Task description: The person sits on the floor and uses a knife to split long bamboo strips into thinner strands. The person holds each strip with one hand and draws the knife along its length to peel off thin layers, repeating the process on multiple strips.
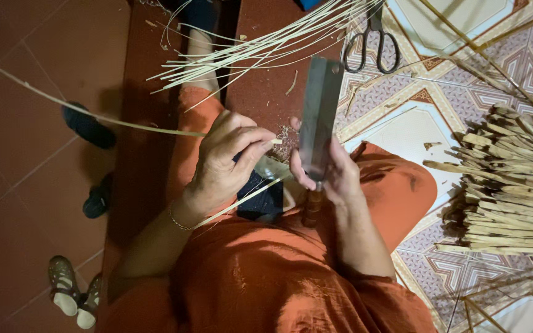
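Note:
My right hand [335, 174] grips the wooden handle of a broad flat knife [320, 111], its blade pointing away from me and upright. My left hand [228, 157] pinches a thin pale bamboo strip [112, 121] that runs far off to the left. A second sliver [242, 200] of the strip passes under the left wrist toward the knife. Both hands rest over my lap, which is covered in orange cloth [266, 271]. A dark pad [261, 200] lies on the lap below the hands.
A sheaf of thin pale strips [260, 46] fans out ahead. Black scissors [374, 40] lie on the patterned tile floor. A heap of thicker bamboo splints [513, 185] sits at the right. Dark shoes [87, 126] and sandals [72, 293] lie on the red floor at the left.

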